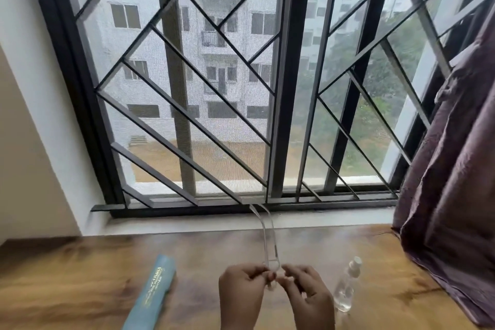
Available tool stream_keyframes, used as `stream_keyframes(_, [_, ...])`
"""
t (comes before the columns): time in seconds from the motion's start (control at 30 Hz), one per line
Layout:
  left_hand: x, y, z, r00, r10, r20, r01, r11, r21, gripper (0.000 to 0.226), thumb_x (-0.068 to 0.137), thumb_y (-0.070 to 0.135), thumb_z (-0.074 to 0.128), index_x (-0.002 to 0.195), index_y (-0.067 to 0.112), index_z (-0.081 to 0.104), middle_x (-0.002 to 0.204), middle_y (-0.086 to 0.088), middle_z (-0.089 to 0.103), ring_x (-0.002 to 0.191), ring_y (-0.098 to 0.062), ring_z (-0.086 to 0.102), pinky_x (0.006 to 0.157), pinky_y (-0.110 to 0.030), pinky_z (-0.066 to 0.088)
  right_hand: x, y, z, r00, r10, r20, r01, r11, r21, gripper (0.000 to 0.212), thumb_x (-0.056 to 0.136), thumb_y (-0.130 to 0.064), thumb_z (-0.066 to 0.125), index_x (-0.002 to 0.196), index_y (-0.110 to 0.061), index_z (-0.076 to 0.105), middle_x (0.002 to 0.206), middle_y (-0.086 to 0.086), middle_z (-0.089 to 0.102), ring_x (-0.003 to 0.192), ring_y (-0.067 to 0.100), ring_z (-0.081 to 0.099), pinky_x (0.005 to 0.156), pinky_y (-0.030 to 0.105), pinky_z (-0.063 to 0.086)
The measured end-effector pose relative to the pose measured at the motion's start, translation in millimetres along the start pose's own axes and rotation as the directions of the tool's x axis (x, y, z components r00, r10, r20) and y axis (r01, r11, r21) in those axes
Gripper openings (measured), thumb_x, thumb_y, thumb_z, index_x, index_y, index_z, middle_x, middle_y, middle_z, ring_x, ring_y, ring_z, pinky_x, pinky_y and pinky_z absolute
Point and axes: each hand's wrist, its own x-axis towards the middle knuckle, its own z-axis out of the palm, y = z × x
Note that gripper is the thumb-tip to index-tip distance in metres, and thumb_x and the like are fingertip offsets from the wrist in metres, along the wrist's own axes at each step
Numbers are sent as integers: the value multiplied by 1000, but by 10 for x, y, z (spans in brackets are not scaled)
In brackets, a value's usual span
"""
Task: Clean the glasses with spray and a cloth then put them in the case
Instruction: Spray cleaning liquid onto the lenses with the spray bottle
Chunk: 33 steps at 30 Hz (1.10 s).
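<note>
Wooden desk (80, 262): left hand (242, 293) and right hand (306, 296) pinch clear glasses (270, 246), likely for inspection; teal case (151, 295) lies to their left, spray bottle (347, 286) to their right.

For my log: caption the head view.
Left hand and right hand pinch clear glasses; blue case left, spray bottle right.
</note>
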Motion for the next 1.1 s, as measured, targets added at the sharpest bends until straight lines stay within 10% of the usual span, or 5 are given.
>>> stream_keyframes(0.13, [63, -51, -136, 987, -137, 88, 151, 974, -171, 16, 47, 14, 80, 44, 26, 70, 50, 0, 67, 50, -8, 56, 52, -19, 42, 160, 253, -99, 933, 359, 27, -359, 933, 7, 42, 81, -26, 68, 121, -17, 59, 111, 0, 59, 98, 18, 57, 77, 19, 42])
stream_keyframes(0.23, [103, -89, -194, 955, -235, 182, 278, 923, -268, 7, 46, 9, 73, 43, 15, 70, 49, -9, 63, 50, -16, 50, 47, -18, 40, 236, 387, -134, 841, 520, 148, -532, 844, 59, 17, 87, -14, 61, 99, -5, 69, 86, 0, 72, 88, 21, 59, 72, 16, 45])
stream_keyframes(0.4, [246, -305, -322, 937, -315, 152, 348, 881, -319, 28, 74, -10, 67, 50, 4, 71, 50, -12, 63, 42, -12, 53, 43, -16, 44, 218, 513, -150, 823, 548, 150, -558, 830, 26, 20, 79, 8, 62, 82, -9, 72, 52, -12, 67, 51, -5, 59, 55, 10, 46])
stream_keyframes(0.83, [455, -811, -319, 905, -408, -123, 411, 911, 5, 20, 72, 8, 75, 53, 11, 70, 36, 2, 57, 29, -4, 49, 35, -9, 35, 121, 627, 46, 695, 638, 332, -638, 760, -126, 20, 58, -16, 51, 50, -21, 70, 47, -8, 49, 58, 14, 43, 65, 28, 36])
stream_keyframes(1.1, [458, -869, -298, 913, -372, -166, 390, 916, 94, 30, 74, 14, 74, 47, 24, 63, 34, 13, 55, 33, 7, 50, 37, -4, 33, 134, 651, 52, 707, 631, 318, -622, 770, -143, 57, 78, 14, 54, 43, -28, 70, 44, -14, 62, 49, -5, 52, 69, 28, 44])
